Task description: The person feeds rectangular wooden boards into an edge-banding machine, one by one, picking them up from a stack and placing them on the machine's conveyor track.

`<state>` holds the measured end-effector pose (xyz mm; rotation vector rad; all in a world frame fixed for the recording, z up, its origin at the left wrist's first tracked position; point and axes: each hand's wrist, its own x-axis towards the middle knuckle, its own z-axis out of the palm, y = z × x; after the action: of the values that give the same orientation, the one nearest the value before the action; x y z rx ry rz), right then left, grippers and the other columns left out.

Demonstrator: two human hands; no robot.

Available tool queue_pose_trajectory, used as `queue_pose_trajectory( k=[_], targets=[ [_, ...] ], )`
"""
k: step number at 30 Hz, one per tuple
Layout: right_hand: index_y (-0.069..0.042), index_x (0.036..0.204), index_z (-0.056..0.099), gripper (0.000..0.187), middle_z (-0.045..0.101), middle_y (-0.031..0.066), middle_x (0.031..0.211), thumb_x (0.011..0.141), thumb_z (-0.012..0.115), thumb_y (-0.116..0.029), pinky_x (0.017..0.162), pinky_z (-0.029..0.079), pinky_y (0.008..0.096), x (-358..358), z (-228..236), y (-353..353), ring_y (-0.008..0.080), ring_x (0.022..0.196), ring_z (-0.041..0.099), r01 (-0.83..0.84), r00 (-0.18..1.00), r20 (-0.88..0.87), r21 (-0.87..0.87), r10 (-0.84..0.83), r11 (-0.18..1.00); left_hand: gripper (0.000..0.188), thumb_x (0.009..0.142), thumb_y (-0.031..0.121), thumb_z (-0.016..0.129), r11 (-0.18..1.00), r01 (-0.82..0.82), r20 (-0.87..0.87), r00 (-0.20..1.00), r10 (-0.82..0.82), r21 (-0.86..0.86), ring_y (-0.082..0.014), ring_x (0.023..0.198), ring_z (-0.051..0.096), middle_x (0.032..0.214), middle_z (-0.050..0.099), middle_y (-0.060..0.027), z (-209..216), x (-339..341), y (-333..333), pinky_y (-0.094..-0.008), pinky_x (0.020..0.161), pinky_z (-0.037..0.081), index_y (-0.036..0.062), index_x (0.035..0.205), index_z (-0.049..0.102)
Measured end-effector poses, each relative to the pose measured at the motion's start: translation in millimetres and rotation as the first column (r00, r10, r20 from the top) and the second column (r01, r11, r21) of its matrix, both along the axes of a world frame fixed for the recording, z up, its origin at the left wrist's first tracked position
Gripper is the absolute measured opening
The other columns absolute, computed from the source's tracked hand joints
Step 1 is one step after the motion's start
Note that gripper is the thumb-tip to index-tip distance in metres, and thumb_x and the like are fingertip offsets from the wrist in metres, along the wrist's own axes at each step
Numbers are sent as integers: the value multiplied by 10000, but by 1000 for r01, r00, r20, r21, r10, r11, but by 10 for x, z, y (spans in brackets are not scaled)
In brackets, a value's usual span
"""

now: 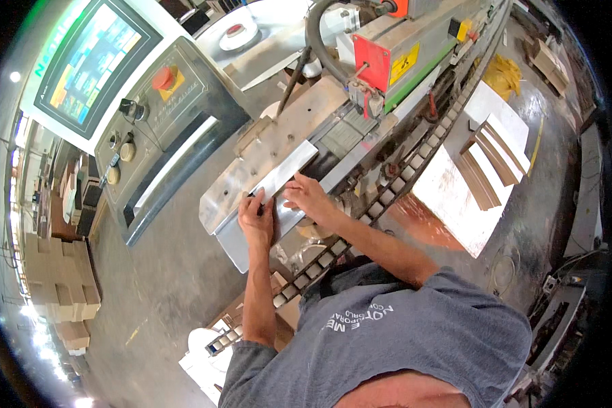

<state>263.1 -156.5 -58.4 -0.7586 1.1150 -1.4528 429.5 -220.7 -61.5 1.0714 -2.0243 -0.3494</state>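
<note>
A narrow white panel strip (287, 172) lies at a slant on the metal infeed table (232, 190) of a woodworking machine. My left hand (257, 219) lies on the strip's near end, fingers curled over its edge, with a small dark thing at the fingertips that I cannot make out. My right hand (307, 197) rests just to the right, fingers pressed on the strip's side edge. Both forearms reach up from my grey shirt at the bottom.
A control console with a screen (92, 58) and a red push button (162, 77) stands at the left. A chain feed track (387, 192) runs diagonally past the red machine housing (381, 62). Stacked boards (488, 163) lie at the right, cardboard boxes (54, 285) at the far left.
</note>
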Motion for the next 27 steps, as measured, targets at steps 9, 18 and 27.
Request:
queue_pose_trajectory(
  k=[9, 18, 27],
  targets=[
    [10, 969, 469, 252, 606, 86, 1023, 935, 634, -177, 718, 570, 272, -125, 34, -27, 121, 813, 629, 33, 999, 1, -22, -33, 999, 304, 795, 60, 793, 999, 22, 32, 999, -24, 48, -247, 683, 605, 816, 625, -124, -16, -130, -85, -345, 648, 498, 33, 1095, 746],
    [34, 881, 453, 247, 640, 101, 901, 921, 629, -135, 662, 586, 265, -637, -20, -206, 95, 756, 603, 126, 967, -225, 36, -115, 991, 293, 799, 67, 791, 995, 74, -18, 997, -73, 71, -258, 671, 591, 785, 605, -123, -2, -681, -127, -359, 648, 493, 29, 1085, 740],
    [21, 887, 467, 195, 615, 63, 860, 934, 617, -95, 676, 591, 266, -1339, -161, -223, 86, 749, 605, 160, 976, -150, 12, -156, 987, 231, 787, 86, 794, 995, 80, 9, 997, -80, 63, -318, 683, 588, 766, 596, -135, -44, -1404, -200, -403, 645, 487, 64, 1012, 744]
  ],
)
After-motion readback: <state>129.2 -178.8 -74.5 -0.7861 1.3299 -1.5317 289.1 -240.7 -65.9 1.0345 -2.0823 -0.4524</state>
